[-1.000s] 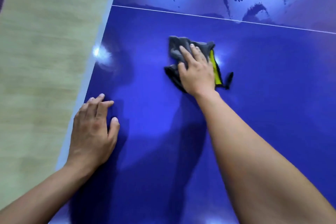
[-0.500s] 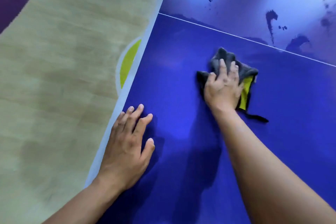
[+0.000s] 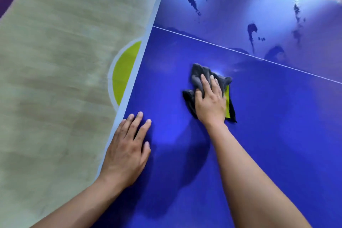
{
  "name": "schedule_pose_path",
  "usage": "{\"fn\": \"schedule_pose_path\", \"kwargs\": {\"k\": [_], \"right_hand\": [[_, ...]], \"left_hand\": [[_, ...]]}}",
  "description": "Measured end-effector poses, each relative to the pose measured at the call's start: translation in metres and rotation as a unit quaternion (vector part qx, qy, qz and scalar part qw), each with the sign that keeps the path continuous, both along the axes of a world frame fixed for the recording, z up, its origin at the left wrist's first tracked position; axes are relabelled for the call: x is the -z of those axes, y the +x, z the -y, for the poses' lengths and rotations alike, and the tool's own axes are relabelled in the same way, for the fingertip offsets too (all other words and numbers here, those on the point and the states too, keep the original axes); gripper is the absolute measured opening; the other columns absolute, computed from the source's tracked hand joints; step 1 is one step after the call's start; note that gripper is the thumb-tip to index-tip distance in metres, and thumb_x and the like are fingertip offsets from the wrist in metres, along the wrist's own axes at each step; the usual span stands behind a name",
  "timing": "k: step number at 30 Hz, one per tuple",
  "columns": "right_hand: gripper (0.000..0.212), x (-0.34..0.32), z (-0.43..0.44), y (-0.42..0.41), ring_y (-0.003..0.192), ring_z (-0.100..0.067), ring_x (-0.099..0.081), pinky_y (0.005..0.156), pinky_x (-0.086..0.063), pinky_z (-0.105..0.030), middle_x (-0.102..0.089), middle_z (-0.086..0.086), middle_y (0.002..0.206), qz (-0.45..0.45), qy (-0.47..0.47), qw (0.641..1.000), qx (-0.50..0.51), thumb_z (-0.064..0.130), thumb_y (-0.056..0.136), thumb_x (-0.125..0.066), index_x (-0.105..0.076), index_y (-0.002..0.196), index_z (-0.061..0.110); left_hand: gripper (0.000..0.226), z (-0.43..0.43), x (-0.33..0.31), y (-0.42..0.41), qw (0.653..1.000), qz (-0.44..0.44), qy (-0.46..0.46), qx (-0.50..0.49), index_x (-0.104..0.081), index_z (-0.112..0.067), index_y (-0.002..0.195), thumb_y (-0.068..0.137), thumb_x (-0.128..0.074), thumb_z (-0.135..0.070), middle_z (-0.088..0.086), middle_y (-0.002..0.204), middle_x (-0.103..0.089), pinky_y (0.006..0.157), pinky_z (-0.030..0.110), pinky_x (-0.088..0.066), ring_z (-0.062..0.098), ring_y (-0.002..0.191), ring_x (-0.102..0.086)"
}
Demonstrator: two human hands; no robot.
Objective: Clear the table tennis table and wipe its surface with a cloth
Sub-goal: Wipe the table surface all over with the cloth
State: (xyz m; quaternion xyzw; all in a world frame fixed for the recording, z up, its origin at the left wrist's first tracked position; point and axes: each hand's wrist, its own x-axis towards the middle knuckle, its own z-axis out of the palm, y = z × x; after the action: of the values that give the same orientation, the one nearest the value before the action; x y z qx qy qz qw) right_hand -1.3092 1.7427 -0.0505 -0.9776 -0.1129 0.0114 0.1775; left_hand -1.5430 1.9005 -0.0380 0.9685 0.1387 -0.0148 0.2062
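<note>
Both my hands lie flat: left hand (image 3: pixel 127 152) braced at seven o'clock, right hand (image 3: pixel 211 103) pressing the crumpled grey-and-yellow cloth (image 3: pixel 198 76) onto the shiny blue table tennis table (image 3: pixel 277 135), centre. If I press too lightly, the cloth may slip free.

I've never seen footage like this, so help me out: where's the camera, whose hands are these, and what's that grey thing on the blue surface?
There is no machine here. A person wears a wide-angle camera on the head, and every picture comes from it, so you look down along their own arms. The blue surface is a table tennis table with a thin white line across it. The left hand rests flat near the table's edge and holds nothing. The right hand presses a bunched grey cloth, with a yellow side showing, onto the table. Beyond the line the surface looks paler, with dark smears. Left of the table is pale floor.
</note>
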Motion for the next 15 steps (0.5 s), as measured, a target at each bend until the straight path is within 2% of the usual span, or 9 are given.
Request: {"fn": "schedule_pose_path", "kwargs": {"k": [5,7,9,13,15], "right_hand": [[0.055,-0.005,0.141,0.005,0.156,-0.020,-0.018,0.127,-0.011,-0.042,-0.026,-0.006,0.168,-0.019,-0.018,0.980,0.199,0.036,0.105,-0.045,-0.035,0.159,0.029],[0.055,-0.004,0.160,0.020,0.156,-0.022,-0.018,0.127,-0.012,-0.044,-0.025,-0.008,0.168,-0.021,-0.020,0.965,0.260,0.038,0.105,-0.042,-0.034,0.159,0.028],[0.056,0.000,0.162,0.042,0.157,-0.022,-0.015,0.126,-0.010,-0.048,-0.022,-0.008,0.169,-0.016,-0.023,0.952,0.303,0.040,0.105,-0.038,-0.033,0.160,0.028],[0.060,0.002,0.148,0.100,0.158,-0.020,-0.007,0.125,-0.004,-0.055,-0.013,-0.007,0.171,-0.033,-0.021,0.938,0.345,0.044,0.104,-0.032,-0.026,0.162,0.028],[0.061,0.004,0.133,0.125,0.158,-0.021,-0.006,0.124,-0.004,-0.056,-0.012,-0.009,0.171,-0.028,-0.022,0.944,0.329,0.044,0.104,-0.031,-0.026,0.162,0.027]], "left_hand": [[0.057,0.005,-0.005,0.009,0.999,0.001,0.027,-0.031,-0.059,-0.008,0.135,0.089,-0.036,-0.034,0.017,0.147,-0.050,0.113,0.051,-0.037,0.038,0.137,-0.045],[0.049,0.005,-0.005,0.021,0.997,0.015,0.045,-0.060,-0.063,-0.009,0.123,0.087,-0.040,-0.034,0.016,0.135,-0.055,0.102,0.050,-0.040,0.038,0.122,-0.052],[0.046,0.003,-0.002,0.035,0.995,0.037,0.053,-0.070,-0.063,-0.011,0.120,0.088,-0.041,-0.035,0.014,0.131,-0.054,0.099,0.049,-0.039,0.037,0.115,-0.051],[0.056,-0.005,0.011,0.058,0.997,0.050,0.048,-0.027,-0.057,-0.011,0.137,0.091,-0.040,-0.037,0.015,0.152,-0.044,0.116,0.051,-0.031,0.038,0.140,-0.041],[0.056,-0.007,0.016,0.060,0.997,0.059,0.024,-0.035,-0.056,-0.012,0.140,0.093,-0.039,-0.038,0.011,0.156,-0.042,0.120,0.050,-0.028,0.033,0.145,-0.037]]}}
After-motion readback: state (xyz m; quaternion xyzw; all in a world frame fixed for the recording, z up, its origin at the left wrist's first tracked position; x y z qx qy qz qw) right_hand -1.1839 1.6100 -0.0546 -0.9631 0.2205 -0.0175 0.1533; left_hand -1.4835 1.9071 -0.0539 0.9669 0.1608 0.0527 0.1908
